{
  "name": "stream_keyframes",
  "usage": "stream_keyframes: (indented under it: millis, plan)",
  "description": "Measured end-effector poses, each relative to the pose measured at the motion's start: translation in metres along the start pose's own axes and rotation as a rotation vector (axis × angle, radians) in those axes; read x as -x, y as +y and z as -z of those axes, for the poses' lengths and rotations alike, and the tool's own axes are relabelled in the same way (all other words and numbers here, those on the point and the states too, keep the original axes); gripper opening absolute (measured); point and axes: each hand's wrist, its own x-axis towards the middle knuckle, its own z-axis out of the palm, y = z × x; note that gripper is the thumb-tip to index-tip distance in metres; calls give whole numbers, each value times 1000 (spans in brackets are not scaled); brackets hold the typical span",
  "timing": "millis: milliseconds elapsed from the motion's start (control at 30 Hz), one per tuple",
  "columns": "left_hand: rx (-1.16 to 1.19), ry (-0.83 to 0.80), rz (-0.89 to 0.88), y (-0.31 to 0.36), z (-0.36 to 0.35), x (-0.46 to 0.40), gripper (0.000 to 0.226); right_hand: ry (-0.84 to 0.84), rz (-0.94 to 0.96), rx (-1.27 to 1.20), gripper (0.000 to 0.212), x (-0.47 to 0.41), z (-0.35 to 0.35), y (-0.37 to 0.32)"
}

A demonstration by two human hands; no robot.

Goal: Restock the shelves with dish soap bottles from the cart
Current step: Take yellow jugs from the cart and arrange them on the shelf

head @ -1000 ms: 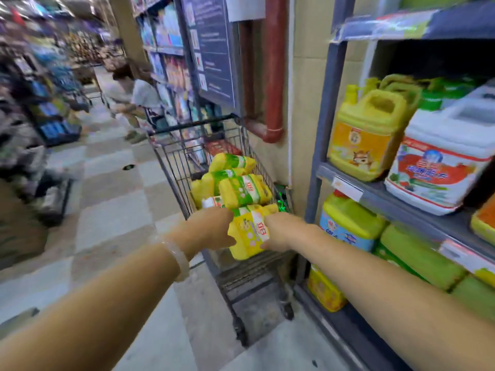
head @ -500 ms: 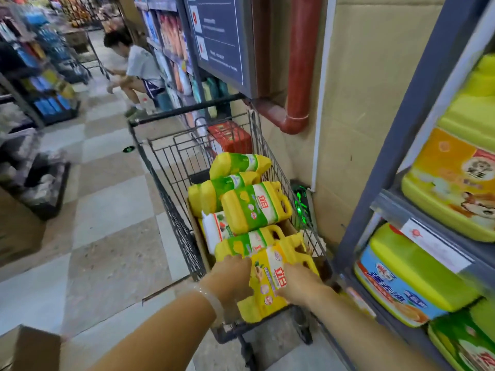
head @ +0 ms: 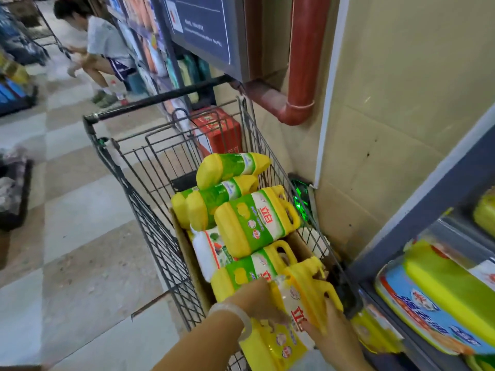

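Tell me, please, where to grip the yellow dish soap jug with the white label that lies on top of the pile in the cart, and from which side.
Grip the moulded loop handle of the yellow dish soap jug from the shelf side; the jug lies flat, its handle pointing there, probably free.

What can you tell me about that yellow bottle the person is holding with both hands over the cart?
The yellow bottle looks like glossy plastic, with a moulded handle at its upper right end and a white, yellow and red label with small round pictures. It is tilted, its handle end up over the near end of the cart. The left hand holds its left side, the right hand its right. It seems to touch the jug behind it.
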Motion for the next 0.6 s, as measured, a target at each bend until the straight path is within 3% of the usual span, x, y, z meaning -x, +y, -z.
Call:
stream_keyframes:
  millis: [67,167,267,400,467,600]
  plan:
    - [62,-25,-24,-7,1,-9,85,30,-47,-42,99,-2,-6,4]
    - [110,-17,-66,-21,-3,-22,86,146,-132,-189,84,3,-22,6]
    - [259,-33,-88,-36,-9,-30,108,269,-248,-565,95,10,-40,0]
    - [577,-31,-95,-62,-16,-40,127,229,-412,-977,74,8,-69,-21]
    - [628,-16,-104,-69,-7,-34,119,203,-455,-1023,80,9,-77,-35]
    - [714,10,-187,-73,31,-6,66,196,-317,-1131,70,25,-61,-76]
